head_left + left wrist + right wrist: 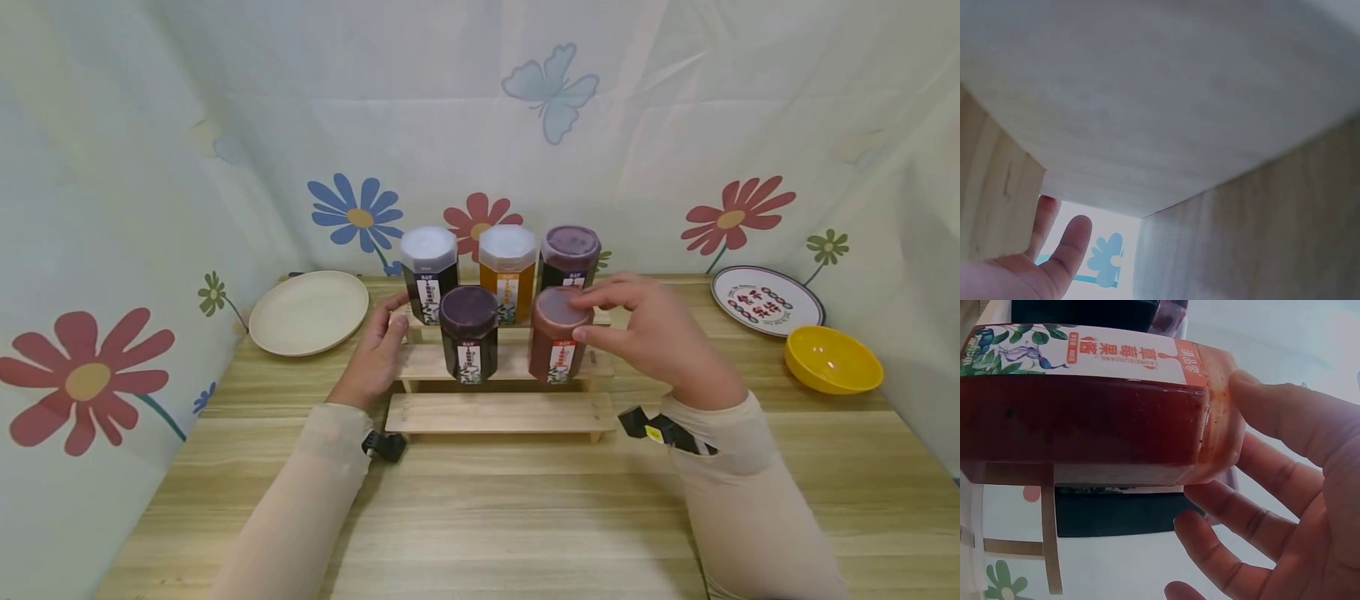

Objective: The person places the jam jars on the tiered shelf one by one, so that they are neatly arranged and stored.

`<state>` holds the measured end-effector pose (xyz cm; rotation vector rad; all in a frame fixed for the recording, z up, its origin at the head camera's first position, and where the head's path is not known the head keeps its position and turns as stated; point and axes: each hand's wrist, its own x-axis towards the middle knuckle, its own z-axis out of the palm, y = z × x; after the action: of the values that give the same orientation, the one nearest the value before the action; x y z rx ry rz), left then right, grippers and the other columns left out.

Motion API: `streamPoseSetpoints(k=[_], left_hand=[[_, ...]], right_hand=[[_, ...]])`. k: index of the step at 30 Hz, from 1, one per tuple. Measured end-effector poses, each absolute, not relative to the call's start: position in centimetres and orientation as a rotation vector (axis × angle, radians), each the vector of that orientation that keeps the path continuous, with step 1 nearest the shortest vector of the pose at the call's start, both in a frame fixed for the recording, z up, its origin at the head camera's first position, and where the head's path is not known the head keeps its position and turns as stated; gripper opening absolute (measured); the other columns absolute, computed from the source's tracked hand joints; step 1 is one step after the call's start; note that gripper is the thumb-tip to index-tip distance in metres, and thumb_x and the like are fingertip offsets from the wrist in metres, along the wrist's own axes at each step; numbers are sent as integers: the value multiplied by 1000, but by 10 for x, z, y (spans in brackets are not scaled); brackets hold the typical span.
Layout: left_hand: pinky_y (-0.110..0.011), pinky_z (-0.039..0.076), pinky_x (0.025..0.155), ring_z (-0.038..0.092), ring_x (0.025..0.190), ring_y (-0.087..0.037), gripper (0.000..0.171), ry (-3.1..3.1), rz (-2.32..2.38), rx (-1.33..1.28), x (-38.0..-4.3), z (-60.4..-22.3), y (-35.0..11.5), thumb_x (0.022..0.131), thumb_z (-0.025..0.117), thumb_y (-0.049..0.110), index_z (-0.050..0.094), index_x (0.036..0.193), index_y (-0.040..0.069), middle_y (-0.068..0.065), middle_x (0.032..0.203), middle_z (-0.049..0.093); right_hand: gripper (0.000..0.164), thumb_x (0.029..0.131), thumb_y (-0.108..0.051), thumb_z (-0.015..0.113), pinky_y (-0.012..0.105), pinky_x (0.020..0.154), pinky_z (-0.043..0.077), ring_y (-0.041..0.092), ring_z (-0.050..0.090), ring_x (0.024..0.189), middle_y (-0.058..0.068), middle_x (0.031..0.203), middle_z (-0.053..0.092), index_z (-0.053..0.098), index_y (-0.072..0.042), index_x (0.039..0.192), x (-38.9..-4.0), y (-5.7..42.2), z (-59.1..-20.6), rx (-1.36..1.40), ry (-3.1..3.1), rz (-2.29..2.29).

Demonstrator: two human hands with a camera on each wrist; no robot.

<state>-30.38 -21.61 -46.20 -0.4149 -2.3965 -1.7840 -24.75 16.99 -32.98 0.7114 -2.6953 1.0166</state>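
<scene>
My right hand (660, 337) pinches the pale lid of a strawberry jam jar (1116, 425), thumb on one side and fingers on the other. That jar stands on the middle step of a wooden tiered stand (498, 412). Beside it on the same step is a dark jar (470, 337). Behind them, the top step bears a dark jar with a white lid (429, 267), an amber jar (507, 275) and a dark jar with a purple lid (570, 250). My left hand (377, 350) is at the stand's left end, its fingers loosely extended beside the wood.
A cream plate (309, 313) lies at the back left of the wooden table (510, 517). At the back right are a white printed plate (765, 292) and a yellow bowl (834, 362). A flowered curtain (420, 125) hangs close behind the stand.
</scene>
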Motion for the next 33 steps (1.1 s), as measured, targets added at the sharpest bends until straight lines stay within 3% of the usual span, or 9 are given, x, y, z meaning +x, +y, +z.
streamPoseSetpoints(k=[7,15,33], left_hand=[[-54,22,126,34,150,-33,46,-2396,-1782,-415,-303,-460,-215,116,36,23,35,159,5,-15,167,35],[-54,22,126,35,149,-34,47,-2413,-1769,-402,-301,-458,-214,117,35,25,35,160,6,-15,167,34],[-54,23,125,36,147,-35,46,-2401,-1777,-414,-301,-459,-215,117,35,22,35,159,5,-16,167,34]], right_hand=[[38,89,-17,87,55,107,48,31,63,121,10,132,69,78,-11,125,-246,161,-331,680,-2707,1005],[36,88,-17,88,51,99,51,30,64,114,9,126,72,79,-10,123,-246,154,-335,705,-2646,1015],[37,89,-17,87,54,100,53,33,65,115,10,127,70,78,-10,124,-245,148,-337,693,-2652,1027]])
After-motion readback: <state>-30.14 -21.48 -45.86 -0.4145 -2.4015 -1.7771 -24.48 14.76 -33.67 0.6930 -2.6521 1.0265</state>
